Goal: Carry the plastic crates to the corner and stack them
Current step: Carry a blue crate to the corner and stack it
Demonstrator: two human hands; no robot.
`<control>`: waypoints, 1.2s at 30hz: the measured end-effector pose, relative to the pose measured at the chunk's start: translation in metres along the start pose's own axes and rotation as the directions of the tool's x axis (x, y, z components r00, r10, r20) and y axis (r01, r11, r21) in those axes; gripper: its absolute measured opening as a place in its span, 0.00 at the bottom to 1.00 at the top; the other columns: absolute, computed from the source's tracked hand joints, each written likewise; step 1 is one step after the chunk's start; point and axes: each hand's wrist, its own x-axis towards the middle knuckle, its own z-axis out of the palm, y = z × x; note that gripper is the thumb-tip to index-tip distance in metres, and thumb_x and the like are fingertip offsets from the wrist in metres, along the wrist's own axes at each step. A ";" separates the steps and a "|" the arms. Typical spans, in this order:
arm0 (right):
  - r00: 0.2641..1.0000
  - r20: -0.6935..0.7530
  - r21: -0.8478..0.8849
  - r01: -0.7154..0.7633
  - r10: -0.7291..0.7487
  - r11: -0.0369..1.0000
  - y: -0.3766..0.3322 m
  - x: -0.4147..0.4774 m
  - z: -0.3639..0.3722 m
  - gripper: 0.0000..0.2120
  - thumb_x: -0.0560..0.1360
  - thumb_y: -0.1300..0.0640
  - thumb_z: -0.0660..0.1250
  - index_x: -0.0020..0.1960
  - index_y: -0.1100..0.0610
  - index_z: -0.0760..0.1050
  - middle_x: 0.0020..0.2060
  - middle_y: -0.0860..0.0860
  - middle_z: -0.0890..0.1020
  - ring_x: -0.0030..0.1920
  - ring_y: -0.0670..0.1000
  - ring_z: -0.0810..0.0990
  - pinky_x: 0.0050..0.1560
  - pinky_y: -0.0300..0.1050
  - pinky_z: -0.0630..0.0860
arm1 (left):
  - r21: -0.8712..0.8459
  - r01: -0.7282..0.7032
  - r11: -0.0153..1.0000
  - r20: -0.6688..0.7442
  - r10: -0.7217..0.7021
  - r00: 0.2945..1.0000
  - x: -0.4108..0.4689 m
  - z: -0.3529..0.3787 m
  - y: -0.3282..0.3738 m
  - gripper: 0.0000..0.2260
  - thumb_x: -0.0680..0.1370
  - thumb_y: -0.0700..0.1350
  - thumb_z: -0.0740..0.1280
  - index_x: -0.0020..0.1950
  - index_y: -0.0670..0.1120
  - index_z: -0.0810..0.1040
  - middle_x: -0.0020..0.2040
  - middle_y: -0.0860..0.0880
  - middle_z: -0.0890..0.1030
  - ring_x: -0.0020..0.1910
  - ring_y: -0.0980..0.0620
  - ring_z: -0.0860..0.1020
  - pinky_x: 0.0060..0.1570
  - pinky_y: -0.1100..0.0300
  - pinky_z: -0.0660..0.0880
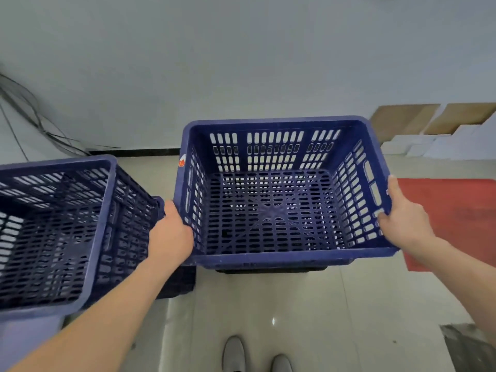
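While the person looks down at the tiled floor (pixel 268 304), the scene stands so:
Held crate (pixel 271 210): blue, slotted, mouth up; in front of the person, near the wall (pixel 241 63); whether anything bears it from beneath, I cannot tell
Left hand (pixel 171 232): grips the held crate's left rim
Right hand (pixel 402 218): grips its right wall, fingers hooked inside
Second crate (pixel 61 224): blue; just left of the left hand
Red mat (pixel 451 210): on the floor, right of the held crate

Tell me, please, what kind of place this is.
Probably a storeroom or back room: perforated blue plastic crates, a tiled floor, loose cables along the plain wall, and boards leaning against it.
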 end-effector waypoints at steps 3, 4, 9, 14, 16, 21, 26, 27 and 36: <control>0.998 0.016 -0.022 0.057 -0.057 0.998 0.000 0.002 -0.002 0.38 0.78 0.61 0.66 0.79 0.43 0.49 0.55 0.65 0.83 0.48 0.70 0.81 0.51 0.61 0.79 | 0.009 0.054 0.999 -0.003 -0.054 0.999 -0.022 0.006 -0.007 0.24 0.79 0.38 0.63 0.73 0.39 0.59 0.40 0.43 0.77 0.35 0.40 0.76 0.36 0.51 0.70; 0.998 0.023 -0.037 0.066 -0.066 0.997 0.000 0.002 -0.002 0.39 0.79 0.60 0.66 0.80 0.42 0.48 0.55 0.65 0.83 0.49 0.70 0.81 0.51 0.61 0.79 | 0.018 0.073 0.997 -0.002 -0.073 0.997 -0.027 0.007 -0.009 0.26 0.79 0.39 0.63 0.75 0.39 0.57 0.39 0.43 0.77 0.35 0.41 0.75 0.35 0.52 0.69; 0.995 0.033 -0.071 0.095 -0.093 0.993 0.004 0.006 0.000 0.41 0.79 0.60 0.65 0.83 0.45 0.45 0.54 0.67 0.83 0.50 0.71 0.81 0.52 0.60 0.79 | 0.011 0.123 0.992 -0.041 -0.122 0.992 -0.032 0.006 -0.006 0.26 0.79 0.39 0.63 0.75 0.39 0.58 0.36 0.46 0.74 0.33 0.43 0.73 0.33 0.53 0.67; 0.996 0.023 -0.072 0.085 -0.084 0.994 0.007 0.003 0.003 0.41 0.79 0.60 0.64 0.82 0.43 0.45 0.53 0.67 0.83 0.48 0.71 0.81 0.52 0.61 0.80 | -0.002 0.117 0.993 -0.056 -0.117 0.992 -0.031 0.007 -0.007 0.23 0.79 0.40 0.63 0.72 0.39 0.60 0.38 0.43 0.75 0.32 0.43 0.73 0.30 0.53 0.67; 0.997 0.018 -0.068 0.076 -0.075 0.995 0.007 -0.001 0.004 0.40 0.79 0.60 0.64 0.81 0.43 0.44 0.54 0.67 0.83 0.48 0.71 0.81 0.53 0.62 0.80 | 0.003 0.100 0.995 -0.054 -0.100 0.993 -0.028 0.006 -0.008 0.22 0.79 0.40 0.63 0.71 0.40 0.61 0.40 0.42 0.76 0.33 0.41 0.74 0.30 0.53 0.67; 1.000 -0.007 -0.087 0.024 -0.024 0.996 0.010 -0.016 0.011 0.40 0.79 0.58 0.65 0.80 0.42 0.43 0.53 0.67 0.83 0.47 0.71 0.80 0.53 0.65 0.80 | 0.018 0.064 0.998 -0.028 -0.063 0.998 -0.022 0.001 -0.010 0.19 0.80 0.41 0.63 0.68 0.40 0.62 0.45 0.40 0.77 0.38 0.39 0.75 0.34 0.52 0.70; 0.993 0.062 -0.142 -0.095 0.105 0.985 0.002 -0.038 0.008 0.42 0.77 0.45 0.66 0.81 0.45 0.44 0.58 0.67 0.81 0.52 0.70 0.80 0.55 0.61 0.78 | -0.117 0.029 0.993 0.221 -0.003 0.975 -0.013 -0.020 -0.016 0.18 0.83 0.45 0.63 0.68 0.43 0.59 0.57 0.38 0.78 0.40 0.42 0.77 0.34 0.50 0.76; 0.988 0.069 -0.162 -0.124 0.136 0.979 0.001 -0.046 0.007 0.44 0.74 0.37 0.64 0.81 0.48 0.46 0.60 0.68 0.79 0.55 0.70 0.79 0.57 0.61 0.78 | -0.131 0.037 0.991 0.287 0.002 0.958 -0.015 -0.027 -0.019 0.26 0.83 0.49 0.62 0.76 0.43 0.53 0.59 0.39 0.77 0.45 0.40 0.79 0.39 0.47 0.80; 0.990 -0.103 -0.275 -0.117 0.091 0.954 -0.082 -0.214 -0.003 0.38 0.81 0.37 0.61 0.83 0.50 0.49 0.78 0.61 0.65 0.71 0.70 0.70 0.67 0.65 0.70 | -0.191 -0.187 0.964 0.299 0.238 0.924 -0.095 -0.116 -0.123 0.37 0.83 0.61 0.58 0.83 0.46 0.42 0.81 0.43 0.58 0.75 0.41 0.66 0.70 0.50 0.66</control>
